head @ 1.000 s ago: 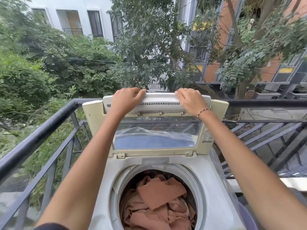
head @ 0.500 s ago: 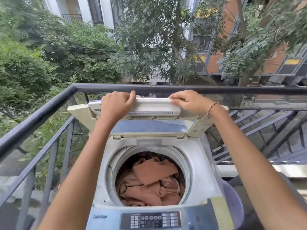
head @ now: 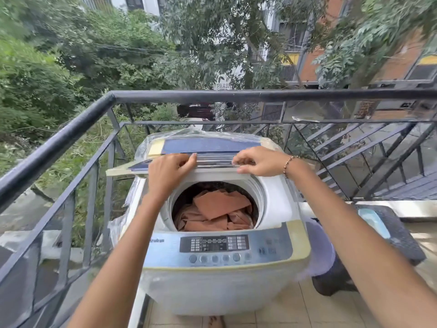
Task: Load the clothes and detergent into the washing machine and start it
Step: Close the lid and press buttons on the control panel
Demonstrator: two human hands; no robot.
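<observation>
A white top-loading washing machine point(head: 276, 204) stands on a balcony, its drum holding several crumpled terracotta-coloured clothes point(head: 218, 210). Its folding lid point(head: 208, 146), blue-topped and wrapped in clear plastic, is tilted low over the rear of the opening. My left hand point(head: 166, 172) grips the lid's front edge on the left. My right hand point(head: 256, 160), with a beaded bracelet at the wrist, grips the same edge on the right. The control panel point(head: 214, 243) with a row of buttons faces me at the front. No detergent is in view.
A dark metal railing point(head: 71, 129) runs along the left and behind the machine, with trees and buildings beyond. A dark container with a light blue lid point(head: 387, 230) stands to the right on the tiled floor point(head: 307, 311). A low ledge lies at the right.
Both hands have pulled the lid from upright down and toward me, so it now lies nearly flat, folded, over the back of the opening. The camera tilted down, showing the control panel.
</observation>
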